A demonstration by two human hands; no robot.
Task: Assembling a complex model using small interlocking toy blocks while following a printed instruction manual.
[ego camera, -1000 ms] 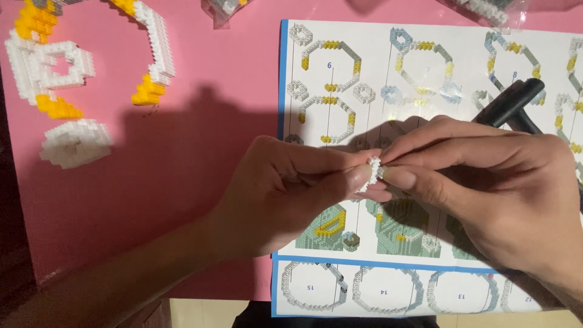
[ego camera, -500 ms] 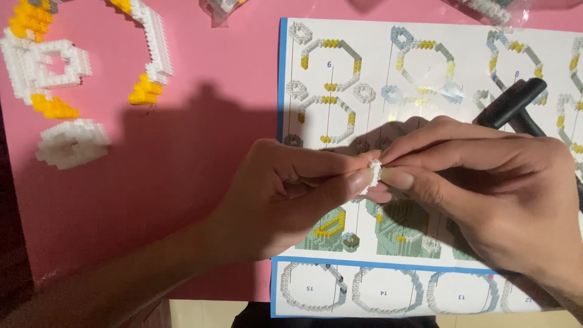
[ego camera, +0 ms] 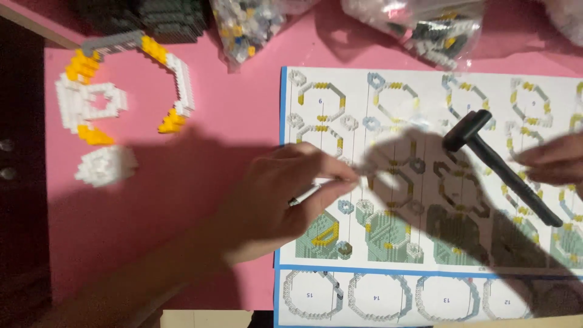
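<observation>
My left hand [ego camera: 276, 200] is hovering over the left edge of the instruction sheet [ego camera: 425, 91], fingers pinched narrow on a small white brick strip [ego camera: 305, 195], which is poking out beneath my fingertips; motion blur is making its exact shape hard to tell. My right hand [ego camera: 555, 163] is reaching in at the far right edge, fingertips drawn loosely together and touching nothing that I can make out; I cannot tell whether it is carrying a piece.

The sheet is lying flat on the pink tabletop [ego camera: 231, 121], white with a blue border, printed with rows of ring-shaped build steps in grey, yellow and pale blue, green-tinted panels lower down, and a bottom strip of four numbered circles. A black hammer-shaped tool [ego camera: 498, 164] is resting diagonally across the sheet, just beside my right hand.

Two clear plastic bags of small bricks are sitting along the top edge: one [ego camera: 255, 24] at centre, another [ego camera: 425, 27] to its right, overlapping the sheet's upper margin. At upper left a white, yellow and grey brick assembly [ego camera: 121, 85] is curving in an arc, with a small white brick lump [ego camera: 104, 165] lying apart below it.
</observation>
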